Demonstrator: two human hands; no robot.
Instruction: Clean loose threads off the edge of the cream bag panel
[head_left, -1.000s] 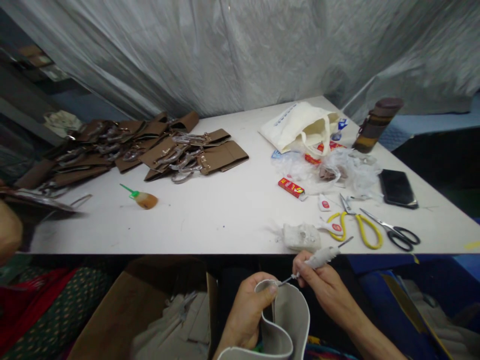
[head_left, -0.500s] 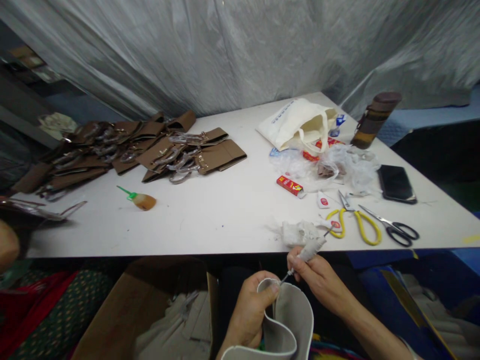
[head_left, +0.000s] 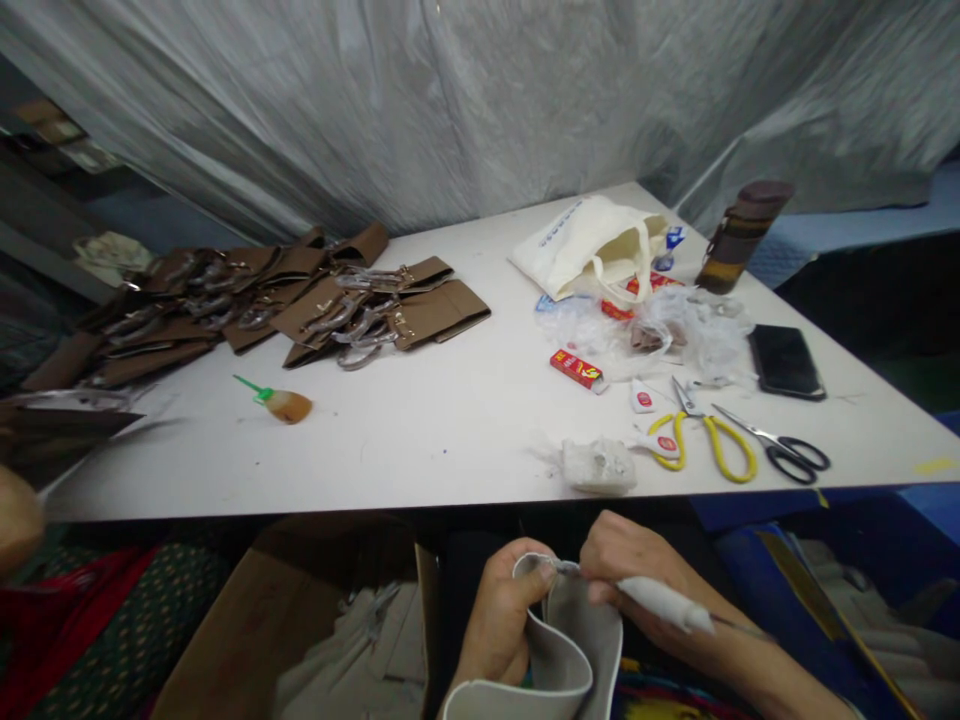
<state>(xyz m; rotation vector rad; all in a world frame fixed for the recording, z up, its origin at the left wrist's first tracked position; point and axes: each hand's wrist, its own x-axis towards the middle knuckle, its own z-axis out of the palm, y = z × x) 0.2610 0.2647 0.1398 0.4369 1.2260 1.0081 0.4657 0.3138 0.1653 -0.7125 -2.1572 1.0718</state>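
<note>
My left hand (head_left: pixel 499 615) is closed on the upper edge of a light grey bent sheet (head_left: pixel 559 660), which looks like a leather-like bag piece and curls into a loop below the table edge. My right hand (head_left: pixel 626 560) is closed close to the same edge, its fingertips beside the left thumb. It holds an awl-like tool (head_left: pixel 666 603) with a white wrapped handle and a thin metal rod that points right and down, blurred. Whether those fingertips also pinch the sheet's edge, I cannot tell. A crumpled white lump (head_left: pixel 598 467) lies on the table just above.
Yellow-handled scissors (head_left: pixel 720 450), black-handled scissors (head_left: pixel 799 458), a phone (head_left: pixel 786 360), a bottle (head_left: pixel 742 240) and a cloth bag (head_left: pixel 559 245) lie or stand right. Brown bags (head_left: pixel 442 310) and a glue bottle (head_left: pixel 289 405) are left. Another person's hand (head_left: pixel 19 515) is far left. Boxes (head_left: pixel 232 620) stand below.
The tool has swung round in my right hand, from pointing up and right to pointing right and down. Its tip has left the sheet's edge. The other person's brown bag has shifted.
</note>
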